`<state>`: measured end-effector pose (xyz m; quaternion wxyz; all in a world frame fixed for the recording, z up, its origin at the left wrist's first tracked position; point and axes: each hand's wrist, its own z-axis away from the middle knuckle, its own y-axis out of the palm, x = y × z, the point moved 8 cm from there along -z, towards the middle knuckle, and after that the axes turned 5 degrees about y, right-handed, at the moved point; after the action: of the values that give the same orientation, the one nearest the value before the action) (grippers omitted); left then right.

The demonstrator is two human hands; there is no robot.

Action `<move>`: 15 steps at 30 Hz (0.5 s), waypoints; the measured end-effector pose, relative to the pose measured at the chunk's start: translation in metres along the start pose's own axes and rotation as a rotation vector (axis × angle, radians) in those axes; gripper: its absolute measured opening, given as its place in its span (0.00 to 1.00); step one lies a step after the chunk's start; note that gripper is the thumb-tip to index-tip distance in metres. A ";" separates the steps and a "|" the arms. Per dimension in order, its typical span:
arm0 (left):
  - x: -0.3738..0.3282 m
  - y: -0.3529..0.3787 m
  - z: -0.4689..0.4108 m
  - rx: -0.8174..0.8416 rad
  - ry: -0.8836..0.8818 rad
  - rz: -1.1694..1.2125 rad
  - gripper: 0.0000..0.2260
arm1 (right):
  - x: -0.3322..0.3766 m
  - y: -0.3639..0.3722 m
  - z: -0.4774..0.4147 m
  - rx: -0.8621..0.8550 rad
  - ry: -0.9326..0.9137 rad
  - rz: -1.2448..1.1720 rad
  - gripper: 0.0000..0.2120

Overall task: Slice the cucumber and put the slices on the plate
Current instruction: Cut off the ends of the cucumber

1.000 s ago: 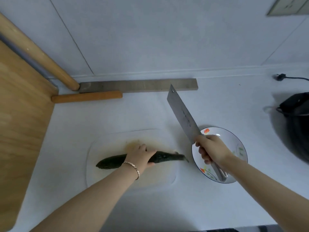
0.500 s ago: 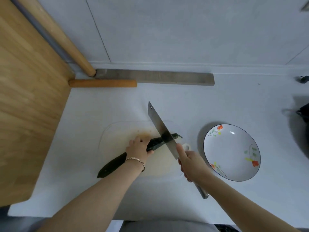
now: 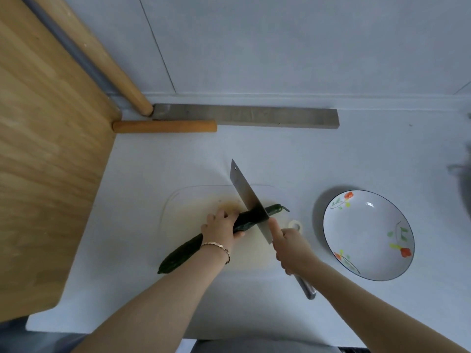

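Fingers point(image 3: 221, 215) of left hand point(image 3: 219, 229) curled over cucumber point(image 3: 178, 256), pinning it on cutting board point(image 3: 183, 207). Just right of them, cleaver point(image 3: 248, 197) blade crossing cucumber near stem end. Right hand point(image 3: 290, 248) clenched round cleaver handle, forefinger straight along blade. Plate point(image 3: 367, 233) well right of both.

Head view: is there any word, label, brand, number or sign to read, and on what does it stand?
None can be read.
The cleaver shows no legible mark on its blade.
The plate carries only painted flowers, no lettering.
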<state>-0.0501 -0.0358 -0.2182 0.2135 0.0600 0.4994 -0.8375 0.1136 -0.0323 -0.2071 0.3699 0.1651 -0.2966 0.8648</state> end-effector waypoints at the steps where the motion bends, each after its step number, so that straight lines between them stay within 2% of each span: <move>1: 0.000 0.001 0.000 -0.005 0.002 0.006 0.19 | 0.001 0.003 0.000 -0.015 -0.027 0.029 0.26; 5: 0.001 0.001 0.001 -0.009 0.006 0.001 0.20 | -0.007 0.007 0.006 -0.123 -0.055 0.088 0.26; 10: 0.000 0.002 0.002 0.033 0.033 -0.012 0.19 | -0.013 -0.003 0.007 0.017 0.011 -0.188 0.25; 15: -0.020 0.011 0.004 0.094 0.089 -0.074 0.20 | -0.003 -0.063 0.020 -0.078 -0.055 -0.281 0.26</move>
<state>-0.0271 -0.0382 -0.2192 0.1570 0.0889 0.4704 -0.8638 0.1635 -0.0116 -0.1686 0.4854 0.2141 -0.3140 0.7874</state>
